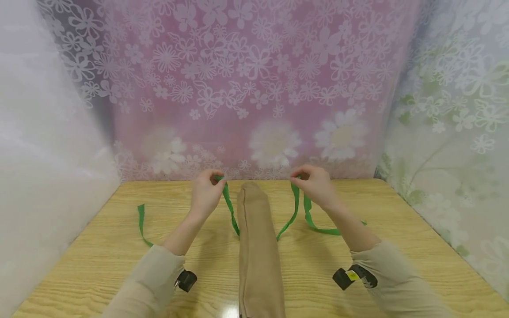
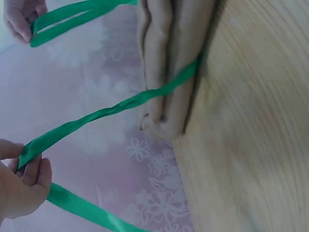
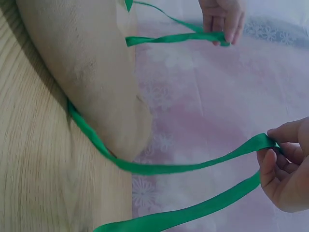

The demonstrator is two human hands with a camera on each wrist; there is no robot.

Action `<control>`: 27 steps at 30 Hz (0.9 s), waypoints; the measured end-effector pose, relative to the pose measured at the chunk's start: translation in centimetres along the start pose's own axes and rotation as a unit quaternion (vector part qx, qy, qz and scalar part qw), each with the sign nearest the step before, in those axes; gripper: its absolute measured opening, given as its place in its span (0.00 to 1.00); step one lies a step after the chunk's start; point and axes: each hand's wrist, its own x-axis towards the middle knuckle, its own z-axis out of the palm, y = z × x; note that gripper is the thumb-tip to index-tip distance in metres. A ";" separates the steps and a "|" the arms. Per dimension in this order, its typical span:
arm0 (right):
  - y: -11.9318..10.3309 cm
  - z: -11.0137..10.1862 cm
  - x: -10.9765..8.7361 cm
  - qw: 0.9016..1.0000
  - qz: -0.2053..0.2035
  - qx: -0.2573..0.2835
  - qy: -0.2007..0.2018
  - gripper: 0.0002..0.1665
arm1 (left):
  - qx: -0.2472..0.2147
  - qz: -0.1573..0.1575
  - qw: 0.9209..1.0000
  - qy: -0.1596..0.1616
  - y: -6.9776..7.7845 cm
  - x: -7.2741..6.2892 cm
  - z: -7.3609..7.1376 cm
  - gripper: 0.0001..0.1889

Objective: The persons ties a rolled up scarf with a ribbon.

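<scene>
A long folded roll of tan cloth point(image 1: 260, 256) lies lengthwise on the table, its folded layers showing in the left wrist view. A green ribbon point(image 1: 295, 205) passes beneath the roll and comes up on both sides. My left hand point(image 1: 207, 192) pinches the ribbon between thumb and fingers, left of the roll's far end and above the table. On the other side my right hand point(image 1: 316, 185) pinches the ribbon at about the same height. Beyond each hand a loose tail of ribbon hangs to the table. In the right wrist view the ribbon point(image 3: 159, 169) curves under the roll's end.
The wooden table point(image 1: 119, 247) carries the roll and the ribbon tails. Behind it hangs a pink flowered curtain point(image 1: 238, 88), with pale sheets at the left point(image 1: 51, 132) and right point(image 1: 457, 145). A small black device point(image 1: 186, 281) sits at the left wrist, another point(image 1: 343, 279) at the right.
</scene>
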 end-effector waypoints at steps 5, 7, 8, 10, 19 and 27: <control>-0.9 1.3 0.0 0.998 0.008 0.019 -0.056 0.11 | -0.002 -0.018 0.999 -0.049 1.4 0.0 0.7 0.10; -1.1 1.7 0.0 0.998 0.003 0.014 -0.066 0.12 | -0.007 -0.024 0.998 -0.061 1.7 0.0 0.9 0.09; -1.1 2.0 0.0 0.997 0.003 0.015 -0.070 0.13 | -0.009 -0.027 0.997 -0.066 1.9 0.0 0.9 0.09; -1.2 2.3 0.0 0.997 0.007 0.016 -0.075 0.13 | -0.007 -0.028 0.997 -0.076 2.2 -0.1 1.0 0.09; -2.0 3.3 -0.2 0.992 0.032 0.068 -0.097 0.15 | -0.014 -0.038 0.990 -0.134 3.0 0.0 1.6 0.15; -2.1 4.2 -0.4 0.978 0.068 0.154 -0.127 0.16 | 0.012 -0.006 0.988 -0.155 3.9 0.0 2.1 0.16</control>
